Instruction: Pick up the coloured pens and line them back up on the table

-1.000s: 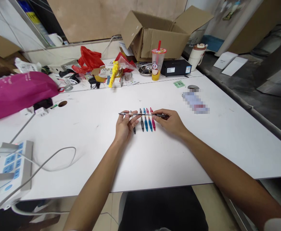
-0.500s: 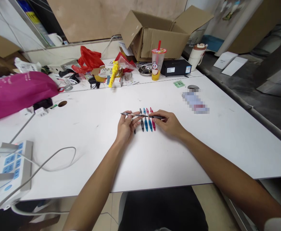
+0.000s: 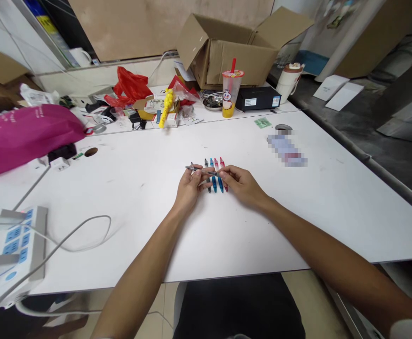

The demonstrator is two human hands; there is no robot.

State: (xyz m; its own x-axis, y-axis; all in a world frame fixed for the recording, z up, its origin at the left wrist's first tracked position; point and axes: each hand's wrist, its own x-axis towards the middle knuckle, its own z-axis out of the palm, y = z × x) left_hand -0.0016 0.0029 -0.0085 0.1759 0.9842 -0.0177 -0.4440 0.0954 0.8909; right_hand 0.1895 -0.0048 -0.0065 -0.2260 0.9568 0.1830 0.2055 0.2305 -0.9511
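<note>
Between my two hands a slim pen [image 3: 203,171] with a clear barrel and dark ends lies nearly level, just above the table. My left hand [image 3: 188,187] grips its barrel, with the clip end sticking out to the left. The fingers of my right hand [image 3: 241,183] pinch its dark right end, which they partly cover. Right beneath lie several pens side by side: a dark one [image 3: 206,162], a blue one [image 3: 214,184], one with a pink top and blue grip [image 3: 220,184], and a pink one [image 3: 222,162]. My hands and the held pen hide their middles.
On the white table [image 3: 121,188], a power strip [image 3: 38,235] with cables stands at left, near a magenta bag [image 3: 29,134]. Along the back are a red plastic bag [image 3: 130,87], a drink cup [image 3: 231,96], an open cardboard box [image 3: 241,61] and a black box [image 3: 258,99].
My right hand has shifted left and my left hand slightly right, so they are closer together. The span of pen showing between them is shorter.
</note>
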